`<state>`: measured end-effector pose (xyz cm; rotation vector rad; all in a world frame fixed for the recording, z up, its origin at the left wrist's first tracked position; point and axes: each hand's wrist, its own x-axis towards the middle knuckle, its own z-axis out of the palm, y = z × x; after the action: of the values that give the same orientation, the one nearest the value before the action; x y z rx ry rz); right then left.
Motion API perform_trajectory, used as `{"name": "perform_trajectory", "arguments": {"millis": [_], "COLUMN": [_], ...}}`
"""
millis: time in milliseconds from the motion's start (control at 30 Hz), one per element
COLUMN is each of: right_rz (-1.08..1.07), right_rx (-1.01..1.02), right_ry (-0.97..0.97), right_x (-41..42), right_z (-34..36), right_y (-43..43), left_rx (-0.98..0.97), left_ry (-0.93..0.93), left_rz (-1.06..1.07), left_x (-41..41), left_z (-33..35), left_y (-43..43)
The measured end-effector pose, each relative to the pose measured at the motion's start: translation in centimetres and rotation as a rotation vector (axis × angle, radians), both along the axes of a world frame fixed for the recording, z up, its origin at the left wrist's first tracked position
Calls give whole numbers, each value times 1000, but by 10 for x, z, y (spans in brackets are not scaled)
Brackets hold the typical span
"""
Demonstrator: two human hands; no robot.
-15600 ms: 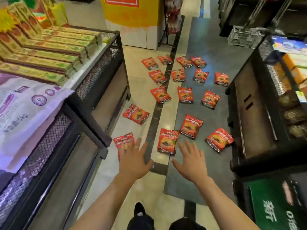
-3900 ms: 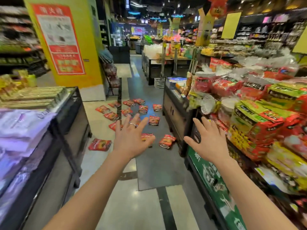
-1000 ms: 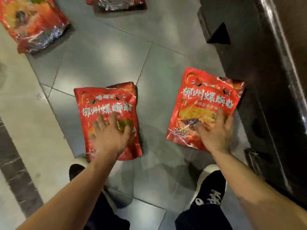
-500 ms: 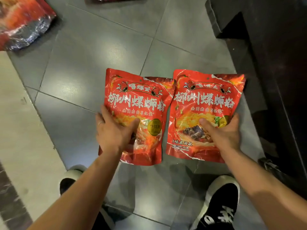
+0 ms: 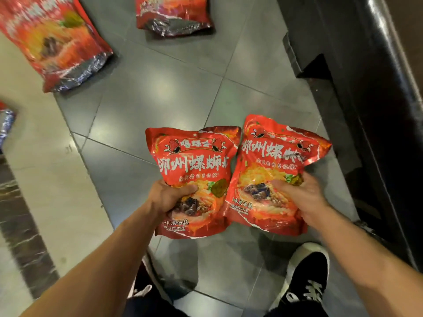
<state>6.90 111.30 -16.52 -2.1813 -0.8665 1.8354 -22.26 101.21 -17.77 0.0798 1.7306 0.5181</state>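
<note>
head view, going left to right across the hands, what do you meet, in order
left hand → left noodle packet → right noodle packet → right hand → black display stand

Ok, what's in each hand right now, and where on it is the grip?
Left hand grips one red noodle packet by its lower left edge, thumb on the front; right hand grips a second red packet by its lower right edge.

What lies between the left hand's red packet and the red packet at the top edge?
Head view: only bare grey floor tiles between left packet and top packet.
</note>
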Motion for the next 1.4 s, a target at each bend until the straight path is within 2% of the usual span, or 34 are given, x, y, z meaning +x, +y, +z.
{"name": "perform_trajectory", "arguments": {"millis": [133, 233, 367, 567, 700, 867, 967, 1133, 1400], "right_rz": [87, 93, 151, 262, 307, 279, 251, 47, -346], "right_rx": [64, 134, 239, 426, 539, 730, 806, 901, 994], "right_ry": [1, 57, 113, 210, 217, 291, 329, 350, 195], "right_x": [-10, -23, -41, -72, -81, -77, -71, -51, 30], "right_z": [63, 140, 257, 471, 619, 786, 870, 964, 1013], "right_y": [11, 28, 57, 106, 127, 124, 102, 41, -96], "left_rx": [35, 135, 275, 455, 613, 805, 938, 994, 1084], "left_ry": [-27, -60, -86, 58, 131, 196, 193, 164, -66], "left_rz": [30, -13, -49, -54, -87, -49, -83, -229, -599], "left_x": [-31, -63, -102, -137, -145, -152, -147, -140, -78], "left_z": [64, 137, 270, 501, 654, 799, 866, 946, 1018], "left_y": [0, 15, 51, 95, 104, 87, 75, 73, 105]}}
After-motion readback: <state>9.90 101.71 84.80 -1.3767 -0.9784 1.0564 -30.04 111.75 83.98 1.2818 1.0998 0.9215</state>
